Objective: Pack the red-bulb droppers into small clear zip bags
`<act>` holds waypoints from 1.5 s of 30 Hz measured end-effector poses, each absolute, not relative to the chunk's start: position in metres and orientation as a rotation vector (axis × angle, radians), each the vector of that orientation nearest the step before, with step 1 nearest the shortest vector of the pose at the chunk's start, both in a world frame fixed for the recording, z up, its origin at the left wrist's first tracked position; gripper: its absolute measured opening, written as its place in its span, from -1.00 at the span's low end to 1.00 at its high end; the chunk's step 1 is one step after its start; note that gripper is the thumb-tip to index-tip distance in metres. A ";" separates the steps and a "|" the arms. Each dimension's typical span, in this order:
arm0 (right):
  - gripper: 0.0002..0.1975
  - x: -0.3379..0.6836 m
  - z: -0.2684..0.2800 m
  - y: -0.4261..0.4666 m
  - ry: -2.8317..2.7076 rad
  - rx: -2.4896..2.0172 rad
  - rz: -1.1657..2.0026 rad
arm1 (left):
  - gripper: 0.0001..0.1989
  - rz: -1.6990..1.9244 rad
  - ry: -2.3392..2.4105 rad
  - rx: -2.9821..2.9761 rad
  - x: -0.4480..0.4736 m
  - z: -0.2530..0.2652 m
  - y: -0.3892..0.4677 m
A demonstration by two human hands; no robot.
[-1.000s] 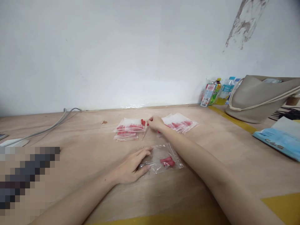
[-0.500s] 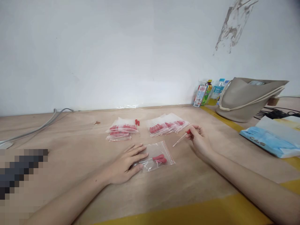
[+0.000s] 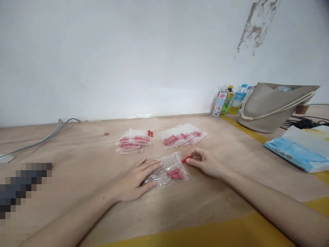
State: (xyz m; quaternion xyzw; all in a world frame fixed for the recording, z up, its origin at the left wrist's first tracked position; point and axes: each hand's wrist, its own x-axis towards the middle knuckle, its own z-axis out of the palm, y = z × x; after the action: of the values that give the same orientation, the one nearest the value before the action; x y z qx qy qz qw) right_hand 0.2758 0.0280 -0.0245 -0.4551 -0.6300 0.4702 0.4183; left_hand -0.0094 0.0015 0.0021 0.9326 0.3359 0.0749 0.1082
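Note:
My left hand (image 3: 138, 179) lies flat with fingers spread, resting on the left end of a clear zip bag (image 3: 161, 183). A couple of droppers with red rubber bulbs (image 3: 176, 174) lie inside that bag, their bulbs near its right end. At the bag's right edge, my right hand (image 3: 203, 163) pinches the red bulb of another dropper (image 3: 185, 159) between thumb and fingers. Its thin glass tube points left into the mouth of the bag, hard to make out through the plastic.
Behind the hands lie a left stack of bags (image 3: 132, 141) and a right row of bags (image 3: 183, 136), holding red-bulbed droppers. Two loose droppers (image 3: 150, 134) lie between them. Farther right are bottles (image 3: 223, 101), a grey bag (image 3: 272, 109) and a blue tissue pack (image 3: 293, 154).
My right hand has moved left and nearer me, bringing the dropper from beside the bag to the bag's right edge. My left hand stays on the bag.

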 end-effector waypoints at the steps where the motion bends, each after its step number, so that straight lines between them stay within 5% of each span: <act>1: -0.72 0.275 -0.024 0.027 -1.644 -1.165 1.134 | -0.48 0.223 0.985 2.745 -0.009 0.002 0.002; 9: -0.86 0.257 -0.026 0.026 -1.847 -1.289 0.699 | -0.46 0.212 1.021 2.747 -0.011 0.000 0.002; 18: -0.93 0.256 -0.024 0.027 -1.932 -1.186 0.652 | -0.44 0.219 0.982 2.745 -0.009 0.001 0.002; 24: -0.83 0.259 -0.019 0.036 -1.996 -1.156 0.667 | -0.46 0.302 0.956 2.735 -0.008 0.001 0.002; 30: -0.81 0.228 0.009 0.086 -1.903 -1.329 0.298 | -0.53 0.226 0.927 2.758 -0.007 0.000 0.002; 45: -0.67 0.118 0.002 0.182 -1.996 -1.615 0.564 | -0.54 0.201 0.941 2.736 -0.006 0.000 -0.001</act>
State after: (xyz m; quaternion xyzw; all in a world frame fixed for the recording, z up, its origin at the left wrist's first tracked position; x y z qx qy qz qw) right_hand 0.1181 0.1824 0.0021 -0.5943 -0.7345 0.2076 0.2536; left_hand -0.0061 -0.0009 0.0004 0.9365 0.3221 0.0687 0.1202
